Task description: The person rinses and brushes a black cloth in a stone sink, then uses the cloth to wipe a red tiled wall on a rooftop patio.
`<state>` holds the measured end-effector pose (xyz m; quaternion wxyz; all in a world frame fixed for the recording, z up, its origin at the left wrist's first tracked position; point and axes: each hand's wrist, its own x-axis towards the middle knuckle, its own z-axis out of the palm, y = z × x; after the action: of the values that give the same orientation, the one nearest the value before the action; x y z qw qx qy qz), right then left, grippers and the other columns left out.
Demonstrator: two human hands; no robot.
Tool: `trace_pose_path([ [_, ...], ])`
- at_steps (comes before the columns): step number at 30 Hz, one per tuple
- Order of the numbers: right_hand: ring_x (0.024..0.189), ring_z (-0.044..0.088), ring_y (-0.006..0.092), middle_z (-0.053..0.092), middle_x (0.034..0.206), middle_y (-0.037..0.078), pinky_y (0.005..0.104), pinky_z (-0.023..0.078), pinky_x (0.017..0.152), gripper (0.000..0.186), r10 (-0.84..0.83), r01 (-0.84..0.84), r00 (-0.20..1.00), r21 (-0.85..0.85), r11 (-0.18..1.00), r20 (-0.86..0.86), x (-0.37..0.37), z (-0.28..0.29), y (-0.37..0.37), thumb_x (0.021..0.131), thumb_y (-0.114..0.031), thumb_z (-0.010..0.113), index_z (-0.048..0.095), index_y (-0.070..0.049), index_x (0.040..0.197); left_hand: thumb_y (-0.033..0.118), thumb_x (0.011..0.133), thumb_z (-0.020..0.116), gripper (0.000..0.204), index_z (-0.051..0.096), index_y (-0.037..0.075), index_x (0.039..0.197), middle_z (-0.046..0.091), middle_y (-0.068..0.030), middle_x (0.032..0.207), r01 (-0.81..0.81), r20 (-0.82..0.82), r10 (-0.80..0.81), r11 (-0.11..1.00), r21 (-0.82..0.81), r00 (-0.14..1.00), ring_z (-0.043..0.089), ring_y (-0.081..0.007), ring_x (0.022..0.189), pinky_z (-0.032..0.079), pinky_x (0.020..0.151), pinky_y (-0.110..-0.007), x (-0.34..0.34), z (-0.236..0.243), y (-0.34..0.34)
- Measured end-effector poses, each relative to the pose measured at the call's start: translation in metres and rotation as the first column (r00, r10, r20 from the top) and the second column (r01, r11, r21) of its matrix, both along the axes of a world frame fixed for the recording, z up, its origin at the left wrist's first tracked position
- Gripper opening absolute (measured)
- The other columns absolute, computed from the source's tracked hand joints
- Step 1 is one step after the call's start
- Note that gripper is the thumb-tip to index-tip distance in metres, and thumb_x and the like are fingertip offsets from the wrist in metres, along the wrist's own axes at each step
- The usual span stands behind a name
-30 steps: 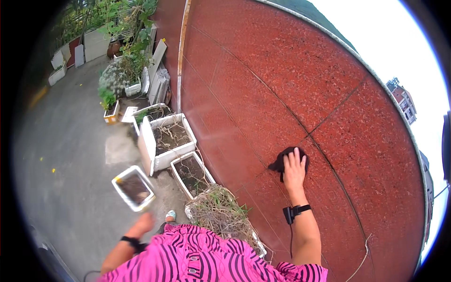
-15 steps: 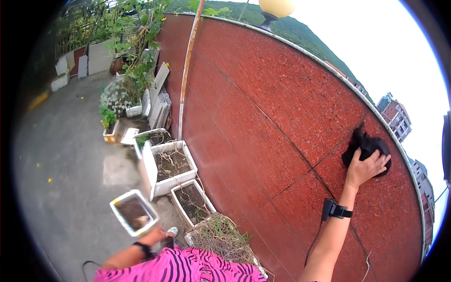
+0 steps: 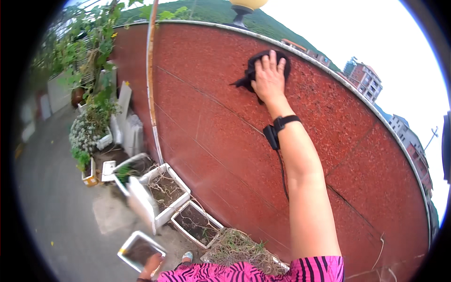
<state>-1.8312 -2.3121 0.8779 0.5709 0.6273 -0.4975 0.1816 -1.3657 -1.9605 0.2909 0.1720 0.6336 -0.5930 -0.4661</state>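
High on the red speckled wall [image 3: 225, 94], my right hand [image 3: 271, 77] presses a bunched black cloth [image 3: 250, 77] flat against the stone, just below the coping. Its fingers lie over the cloth, and a loose corner trails off to the left. That arm is stretched up and forward, with a black strap and small box [image 3: 277, 131] at the wrist. Low in the picture hangs my left hand [image 3: 152, 264], blurred, its fingers not clear. It appears in front of a white foam box [image 3: 127, 251] of soil on the ground, with no visible hold on anything.
Foam planters [image 3: 197, 223] with soil and dry stems line the wall's foot, beside a heap of dry grass [image 3: 239, 251]. A rusty pole [image 3: 151, 84] rises along the wall. Climbing plants [image 3: 96, 56] grow at the far left. A globe lamp [image 3: 244, 7] tops the wall.
My right hand has slid the black cloth left and up along the wall, toward the lamp. The view has turned to the right. My left hand hangs lower in the picture.
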Motion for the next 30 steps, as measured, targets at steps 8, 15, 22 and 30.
trace_pose_path([
  [8, 0.13, 0.041, 0.0354, 0.055, 0.121, 0.014, 0.0608, 0.031, 0.104, 0.032, -0.054, 0.048, 0.975, -0.035, 0.998, -0.216, -0.024, 0.005, 0.023, 0.083, -0.018, 0.055, 0.062, -0.005, 0.112, 0.016, 0.083, 0.068, 0.036, 0.06, -0.003, 0.113, 0.064, -0.011, 0.088, 0.234, -0.132, -0.293, 0.91, -0.344, 0.947, 0.061, -0.0184, 0.078, 0.05, 0.068, -0.031, -0.071, 0.053, -0.152],
  [15, 0.13, 0.041, 0.0294, 0.052, 0.125, 0.009, 0.0548, 0.032, 0.106, 0.05, -0.185, 0.194, 0.968, 0.038, 0.98, -0.171, -0.144, 0.029, 0.222, 0.069, -0.023, 0.072, 0.059, -0.01, 0.116, 0.006, 0.084, 0.066, 0.035, 0.057, 0.0, 0.117, 0.052, -0.015, 0.115, 0.334, 0.072, -0.443, 0.55, -0.766, 0.894, 0.057, -0.0242, 0.1, 0.048, 0.086, -0.032, -0.26, 0.24, -0.227],
  [22, 0.138, 0.031, 0.0309, 0.046, 0.135, 0.017, 0.0522, 0.024, 0.112, 0.06, -0.467, 0.468, 0.881, -0.003, 0.883, 0.075, -0.265, 0.007, 0.43, 0.062, -0.022, 0.08, 0.056, -0.006, 0.114, 0.018, 0.085, 0.067, 0.055, 0.045, 0.004, 0.133, 0.043, -0.0201, 0.137, 0.186, 0.105, -0.479, 0.125, -0.974, 0.872, 0.043, -0.0372, 0.126, 0.039, 0.104, -0.043, -0.395, 0.403, -0.208],
  [30, 0.131, 0.038, 0.0403, 0.041, 0.139, 0.03, 0.0462, 0.032, 0.108, 0.058, -0.759, 0.886, 0.461, -0.188, 0.424, 0.46, -0.474, -0.045, 0.647, 0.084, -0.019, 0.057, 0.041, 0.007, 0.134, 0.035, 0.084, 0.068, 0.075, 0.031, 0.006, 0.143, 0.025, -0.021, 0.149, 0.001, 0.078, -0.302, -0.246, -0.969, 0.95, 0.022, -0.0396, 0.14, 0.029, 0.109, -0.052, -0.514, 0.524, -0.186],
])
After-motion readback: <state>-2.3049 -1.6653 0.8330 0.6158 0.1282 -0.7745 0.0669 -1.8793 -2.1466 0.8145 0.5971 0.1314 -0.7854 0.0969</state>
